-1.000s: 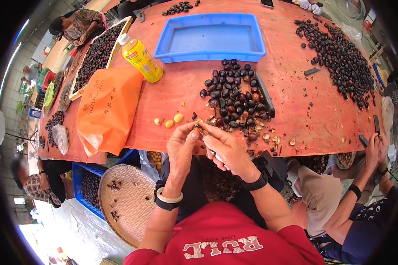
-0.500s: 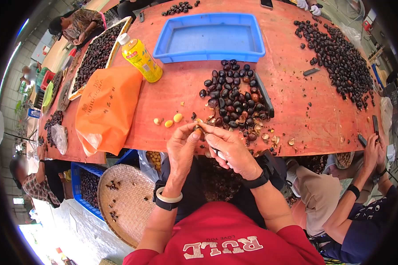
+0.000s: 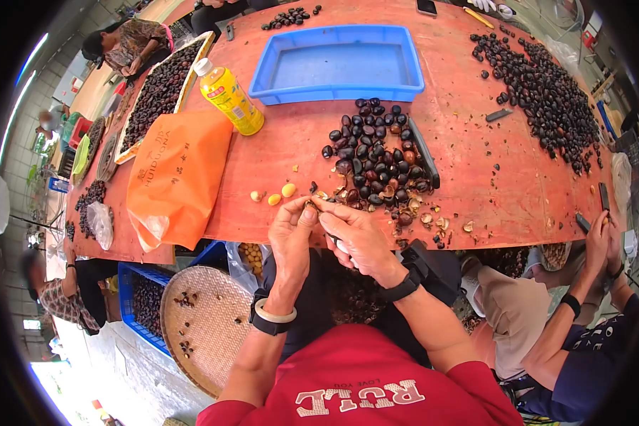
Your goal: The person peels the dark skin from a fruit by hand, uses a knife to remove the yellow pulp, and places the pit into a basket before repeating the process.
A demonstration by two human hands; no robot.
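Note:
Near the table's front edge, my left hand [image 3: 291, 231] is closed, pinching a small dark-shelled nut [image 3: 310, 205] between thumb and fingertips. My right hand [image 3: 358, 238] meets it there, its fingertips against the nut. Curled in the right palm is a small tool [image 3: 343, 246] with a white and dark handle; its working end is hidden. Just beyond my hands lie several peeled yellow kernels [image 3: 288, 189]. A heap of glossy dark nuts [image 3: 376, 160] sits beyond my right hand, with broken shell pieces [image 3: 426, 219] at its near side.
A blue tray [image 3: 337, 94] lies at the back. To the left are a yellow bottle [image 3: 232, 99] and an orange bag [image 3: 177, 184]. A larger nut pile [image 3: 547, 99] covers the right side. A co-worker's hands [image 3: 603, 245] are at the right edge. A woven basket [image 3: 206, 319] stands below left.
My hands have shifted slightly left, still together at the nut, and my right fingers have moved closer to my left. The view has shifted a little. A yellow-handled object now shows at the far right.

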